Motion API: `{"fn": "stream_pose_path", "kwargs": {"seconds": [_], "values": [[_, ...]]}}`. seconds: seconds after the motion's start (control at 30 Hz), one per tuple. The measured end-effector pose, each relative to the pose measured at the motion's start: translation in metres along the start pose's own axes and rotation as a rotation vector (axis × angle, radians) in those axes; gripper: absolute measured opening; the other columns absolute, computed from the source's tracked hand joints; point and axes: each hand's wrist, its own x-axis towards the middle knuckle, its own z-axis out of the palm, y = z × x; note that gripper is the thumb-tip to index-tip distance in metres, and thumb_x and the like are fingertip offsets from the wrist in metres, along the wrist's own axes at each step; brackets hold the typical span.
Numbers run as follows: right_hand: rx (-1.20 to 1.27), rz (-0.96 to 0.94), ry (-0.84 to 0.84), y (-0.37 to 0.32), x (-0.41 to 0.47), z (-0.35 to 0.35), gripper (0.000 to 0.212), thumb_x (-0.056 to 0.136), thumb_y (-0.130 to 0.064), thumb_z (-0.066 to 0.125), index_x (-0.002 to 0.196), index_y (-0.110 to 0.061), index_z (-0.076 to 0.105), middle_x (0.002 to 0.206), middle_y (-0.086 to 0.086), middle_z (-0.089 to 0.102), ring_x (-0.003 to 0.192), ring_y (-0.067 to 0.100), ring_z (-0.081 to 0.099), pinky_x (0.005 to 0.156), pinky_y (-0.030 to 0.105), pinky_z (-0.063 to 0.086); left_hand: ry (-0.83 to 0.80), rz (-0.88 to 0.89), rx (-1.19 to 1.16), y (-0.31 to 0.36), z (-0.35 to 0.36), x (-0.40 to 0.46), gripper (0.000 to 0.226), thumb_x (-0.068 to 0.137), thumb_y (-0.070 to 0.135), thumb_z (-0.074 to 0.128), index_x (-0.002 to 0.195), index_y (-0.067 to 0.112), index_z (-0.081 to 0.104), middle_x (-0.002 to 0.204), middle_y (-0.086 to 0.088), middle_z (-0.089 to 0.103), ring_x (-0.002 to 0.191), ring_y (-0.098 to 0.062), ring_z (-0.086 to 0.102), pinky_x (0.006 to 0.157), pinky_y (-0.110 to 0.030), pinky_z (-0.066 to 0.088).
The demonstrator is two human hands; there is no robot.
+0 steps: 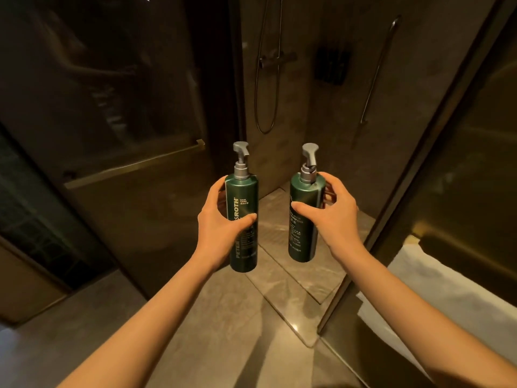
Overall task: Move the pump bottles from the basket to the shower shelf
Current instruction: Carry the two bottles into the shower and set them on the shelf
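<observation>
Head view. Forearms nearest the lens, both stretched forward over the tiled floor (pixel 223 317).
Left hand (pixel 221 217): wrapped round the left pump bottle (pixel 244 219), dark green, grey pump, upright, carried in the air.
Right hand (pixel 330 211): wrapped round the right pump bottle (pixel 303 219), same make, upright, thumb across its label.
Basket: not in view.
Shower shelf: I take the dark rack (pixel 333 64) on the far shower wall to be it, though dimly lit; well apart from both bottles.
Step, as I judge it: carry, mid-way, at the shower threshold between the glass door (pixel 112 107) and a white towel (pixel 436 292).
Next calls for stepping in, raising both bottles, seating them upright.
</observation>
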Motion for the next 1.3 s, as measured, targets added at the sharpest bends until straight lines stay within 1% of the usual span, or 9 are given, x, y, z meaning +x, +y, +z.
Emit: {"fn": "stream_pose_path", "kwargs": {"seconds": [0.13,0.4,0.5,0.6,0.73,0.9,0.97,1.07,1.3], "values": [[-0.005,0.036,0.025,0.023,0.063,0.031,0.061,0.06,-0.021,0.085,0.111,-0.037,0.055,0.111,-0.012,0.063,0.103,0.01,0.06,0.094,0.043,0.05,0.002,-0.037,0.001,-0.027,0.01,0.064,0.081,0.067,0.01,0.081,0.135,0.028,0.039,0.125,0.016,0.05,0.11,0.001,0.048,0.088,-0.016,0.036],[0.023,0.021,0.147,0.031,0.203,0.092,0.062,0.06,-0.014,0.086,0.111,-0.033,0.056,0.109,-0.01,0.065,0.1,0.006,0.062,0.093,0.035,0.051,-0.064,0.002,0.03,-0.06,0.016,0.238,0.083,0.067,0.013,0.081,0.135,0.033,0.039,0.122,0.018,0.047,0.114,-0.002,0.042,0.099,-0.029,0.032],[0.047,0.02,0.209,0.032,0.248,0.098,0.062,0.061,-0.01,0.085,0.112,-0.031,0.056,0.108,-0.013,0.064,0.097,0.0,0.062,0.09,0.026,0.052,-0.12,0.032,-0.004,-0.063,0.031,0.298,0.084,0.066,0.013,0.082,0.136,0.032,0.039,0.122,0.019,0.047,0.112,0.001,0.043,0.098,-0.024,0.033],[0.059,0.044,0.257,0.042,0.283,0.1,0.063,0.062,-0.008,0.084,0.114,-0.03,0.056,0.109,-0.014,0.064,0.097,-0.002,0.061,0.086,0.019,0.05,-0.163,0.037,-0.031,-0.065,0.053,0.346,0.085,0.068,0.01,0.081,0.139,0.028,0.039,0.119,0.02,0.045,0.101,0.01,0.04,0.08,-0.004,0.029],[0.005,0.046,0.313,0.063,0.329,0.098,0.064,0.061,-0.012,0.084,0.116,-0.029,0.057,0.109,-0.012,0.064,0.097,0.0,0.061,0.083,0.017,0.05,-0.218,0.051,-0.086,-0.073,0.086,0.402,0.085,0.068,0.01,0.08,0.14,0.026,0.037,0.125,0.016,0.046,0.111,0.003,0.042,0.083,-0.008,0.032],[0.002,0.053,0.383,0.095,0.409,0.088,0.063,0.059,-0.016,0.084,0.115,-0.028,0.058,0.106,-0.01,0.066,0.096,0.005,0.063,0.089,0.034,0.053,-0.217,0.075,-0.08,-0.083,0.13,0.466,0.087,0.066,0.01,0.082,0.14,0.026,0.038,0.132,0.011,0.05,0.114,-0.002,0.045,0.089,-0.016,0.035],[0.028,0.033,0.409,0.106,0.446,0.084,0.062,0.06,-0.013,0.083,0.115,-0.026,0.058,0.107,-0.009,0.066,0.096,0.005,0.063,0.089,0.037,0.053,-0.186,0.08,-0.072,-0.086,0.146,0.495,0.087,0.066,0.01,0.082,0.139,0.027,0.039,0.131,0.01,0.05,0.114,-0.003,0.046,0.085,-0.013,0.035],[0.059,0.0,0.403,0.113,0.506,0.076,0.063,0.061,-0.011,0.082,0.116,-0.025,0.057,0.11,-0.007,0.065,0.098,0.004,0.062,0.09,0.036,0.052,-0.156,0.094,-0.067,-0.078,0.173,0.545,0.085,0.067,0.01,0.081,0.139,0.027,0.038,0.133,0.007,0.05,0.113,-0.004,0.046,0.079,-0.009,0.033],[0.007,-0.1,0.214,0.118,0.638,0.058,0.066,0.061,-0.015,0.083,0.119,-0.031,0.055,0.117,-0.005,0.062,0.104,0.006,0.059,0.091,0.031,0.052,-0.015,0.106,-0.034,-0.055,0.219,0.645,0.087,0.067,0.011,0.081,0.14,0.026,0.037,0.132,0.007,0.051,0.114,-0.004,0.048,0.082,-0.01,0.035]]}}
